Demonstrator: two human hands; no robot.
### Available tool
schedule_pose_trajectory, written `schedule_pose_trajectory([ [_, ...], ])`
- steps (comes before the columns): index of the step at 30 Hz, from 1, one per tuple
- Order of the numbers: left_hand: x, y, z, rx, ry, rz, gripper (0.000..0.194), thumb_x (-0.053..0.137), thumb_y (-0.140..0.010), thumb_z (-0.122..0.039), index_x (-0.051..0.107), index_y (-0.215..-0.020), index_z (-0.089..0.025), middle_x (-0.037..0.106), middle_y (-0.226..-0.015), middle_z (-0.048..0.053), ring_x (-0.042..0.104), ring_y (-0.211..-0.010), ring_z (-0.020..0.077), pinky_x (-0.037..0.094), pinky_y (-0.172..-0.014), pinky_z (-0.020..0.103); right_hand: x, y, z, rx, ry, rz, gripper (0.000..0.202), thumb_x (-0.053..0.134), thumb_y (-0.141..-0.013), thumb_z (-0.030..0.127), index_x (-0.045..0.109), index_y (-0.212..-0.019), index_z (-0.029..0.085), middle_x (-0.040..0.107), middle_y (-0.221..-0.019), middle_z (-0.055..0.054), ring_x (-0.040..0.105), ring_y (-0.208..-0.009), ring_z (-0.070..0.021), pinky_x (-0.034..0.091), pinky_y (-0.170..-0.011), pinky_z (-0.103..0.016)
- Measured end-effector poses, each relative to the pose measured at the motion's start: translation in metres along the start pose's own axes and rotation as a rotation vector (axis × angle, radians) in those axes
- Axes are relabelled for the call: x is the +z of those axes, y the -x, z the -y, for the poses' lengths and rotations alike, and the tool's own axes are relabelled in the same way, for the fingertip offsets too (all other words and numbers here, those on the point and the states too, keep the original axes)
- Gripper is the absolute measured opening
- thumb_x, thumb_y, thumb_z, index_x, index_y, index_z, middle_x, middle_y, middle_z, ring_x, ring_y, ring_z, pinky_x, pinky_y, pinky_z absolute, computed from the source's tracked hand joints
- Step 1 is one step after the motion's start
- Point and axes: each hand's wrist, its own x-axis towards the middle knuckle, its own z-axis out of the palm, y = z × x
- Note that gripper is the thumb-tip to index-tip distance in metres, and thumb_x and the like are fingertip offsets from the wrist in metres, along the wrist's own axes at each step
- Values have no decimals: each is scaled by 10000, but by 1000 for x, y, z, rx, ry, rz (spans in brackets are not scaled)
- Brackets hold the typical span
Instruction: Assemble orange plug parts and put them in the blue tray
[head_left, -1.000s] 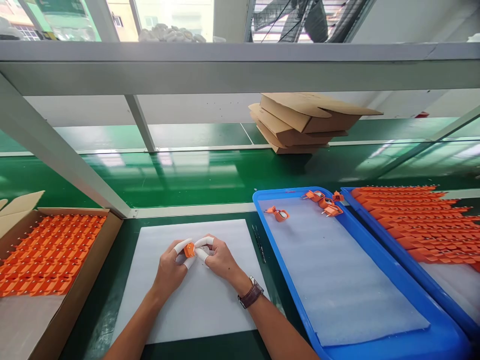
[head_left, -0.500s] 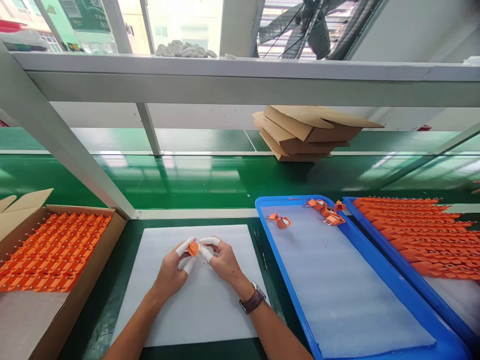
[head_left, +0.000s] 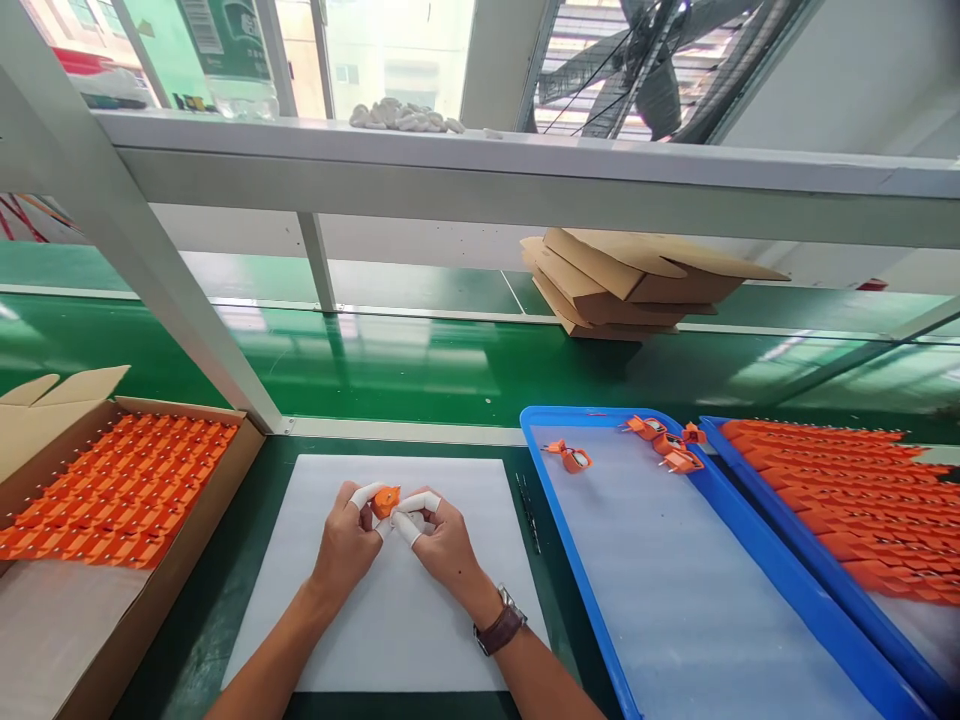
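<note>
"What's different from a second ago?"

"The small orange piece (head_left: pixel 386 501) sits at a new angle in your fingertips, showing a more pointed upper edge. Your right hand (head_left: pixel 446 540) has its finger and thumb closer together. The piece stays above the white sheet (head_left: pixel 405 620)."

"And the grip?"

"Your left hand (head_left: pixel 349 535) holds the piece narrowly between white-covered finger and thumb. Your right fingertips are pinched close at its right side; I cannot tell whether they clasp it or anything smaller."

"What does that mean for the work?"

"I judge that you're turning the piece in place, not carrying it anywhere. The loose orange pieces (head_left: pixel 669 446) in the blue tray (head_left: pixel 570 416) look unchanged, and the slim dark tool (head_left: pixel 528 512) lies untouched just beside your sheet."
</note>
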Motion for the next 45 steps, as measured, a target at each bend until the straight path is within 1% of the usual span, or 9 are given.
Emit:
schedule_pose_trajectory([
  [4, 3, 3, -1, -12, -62, -53, 367, 565, -793, -78, 662, -1120, -211, 474, -837, -11, 439, -589, 105, 365, -496, 220, 10, 7, -5, -178, 92, -25, 7, 657, -841, 213, 661, -845, 218, 639, -877, -20, 543, -668, -136, 429, -560, -254],
  [6, 4, 4, -2, -17, -63, -65, 331, 568, -795, -89, 659, -1089, -211, 483, -838, -8, 441, -584, 105, 360, -485, 216, 12, 9, -7, -211, 124, -39, 26, 642, -854, 199, 646, -852, 224, 625, -862, -14, 529, -660, -136, 424, -561, -255],
  [12, -1, -2, -9, -32, 44, -41, 227, 663, -867, -226, 638, -1092, -215, 498, -874, 0, 497, -632, 109, 484, -539, 222, 0, -1, -5, -111, 130, -103, 59, 670, -846, 260, 655, -814, 213, 600, -837, -12, 484, -624, -131, 410, -550, -256],
  [18, -7, -6, -10, 12, 124, 12, 301, 666, -908, -262, 645, -1209, -256, 540, -887, 11, 476, -617, 111, 472, -515, 234, -13, -10, 0, -19, 47, -203, 146, 673, -871, 344, 658, -853, 200, 627, -828, -23, 579, -703, -155, 490, -621, -257],
  [23, -6, -6, -6, 73, 155, 40, 338, 645, -939, -262, 633, -1276, -284, 620, -1002, 47, 526, -670, 125, 501, -557, 253, -10, -7, 2, -20, 9, -152, 178, 704, -848, 374, 685, -856, 197, 665, -855, -41, 614, -732, -170, 511, -619, -261],
  [30, -6, -7, -8, 93, 141, 73, 299, 633, -949, -272, 645, -1247, -290, 653, -1021, 59, 535, -690, 140, 520, -596, 279, -6, -4, 6, -85, 8, -32, 173, 711, -842, 388, 712, -855, 215, 640, -832, -35, 551, -655, -151, 498, -570, -267],
  [39, -7, -7, -10, 75, 154, 117, 335, 671, -926, -244, 630, -1256, -290, 660, -1052, 52, 576, -763, 159, 544, -650, 288, -15, -10, -2, -27, 22, -177, 203, 686, -883, 368, 704, -994, 199, 656, -912, -54, 640, -839, -195, 563, -749, -306],
  [41, -7, -7, -9, 86, 134, 116, 339, 670, -928, -234, 623, -1260, -289, 658, -1052, 51, 557, -752, 154, 541, -656, 289, -15, -10, -1, -26, 15, -170, 197, 686, -884, 367, 706, -984, 199, 649, -903, -49, 632, -809, -185, 557, -718, -296],
  [45, -6, -7, -7, 127, 116, 129, 321, 660, -931, -242, 618, -1247, -276, 667, -1051, 59, 560, -746, 154, 538, -647, 285, -13, -8, -1, -99, 48, -56, 163, 682, -890, 357, 715, -957, 212, 629, -881, -37, 583, -723, -161, 524, -629, -276],
])
